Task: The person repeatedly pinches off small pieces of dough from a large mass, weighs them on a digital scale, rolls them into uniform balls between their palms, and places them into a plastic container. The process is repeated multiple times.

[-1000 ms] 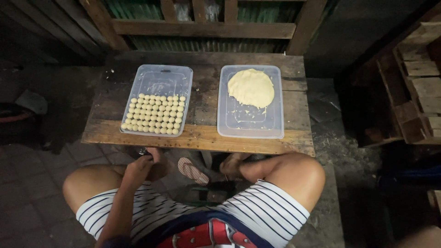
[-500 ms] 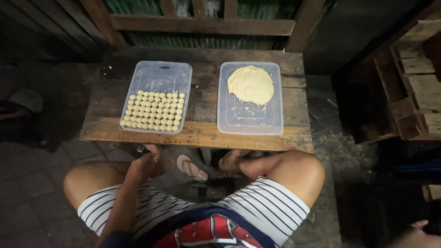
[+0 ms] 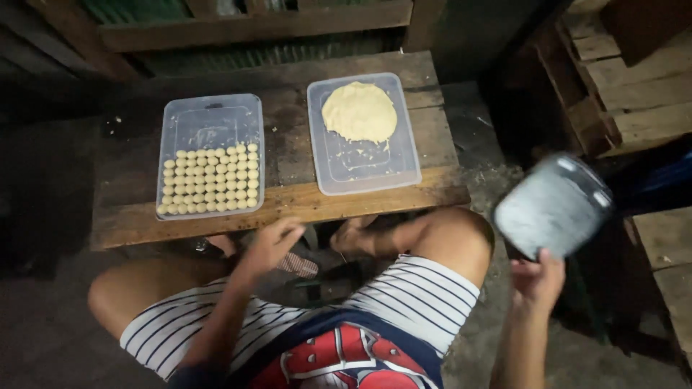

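- R hand (image 3: 537, 277) is raised out to the right of the knee. Its fingers pinch the bottom edge of a grey rectangular lid (image 3: 553, 205), which is in the air, tilted, and well apart from the table (image 3: 288, 205).
- L hand (image 3: 272, 245) sits just below the table's front edge, over the lap. Fingers are loosely curled and hold nothing, as far as I can see.
- Step in hand, my read: handling the lid, w/ the dough work paused. Neither hand is on the dough.
- On the table are two clear trays side by side, not touching. The left tray (image 3: 210, 155) has rows of small dough balls (image 3: 210, 180) filling its near half. The right tray (image 3: 364, 133) has one flat dough slab (image 3: 359, 112) at its far end.
- Any move w/ the lid calls for a firmer grip, since it's held by one edge only. It must also be levelled and squared to a tray's rim, w/ the L hand free to steady it.
- Hard to see: the lid is motion-blurred, so it's prob. a lid but could be a third tray. The thumb side of the R grip is hidden behind it.
- Under the table is dark. Feet and sandals are only partly visible.
- The wooden crates at right are cut off by the frame edge.
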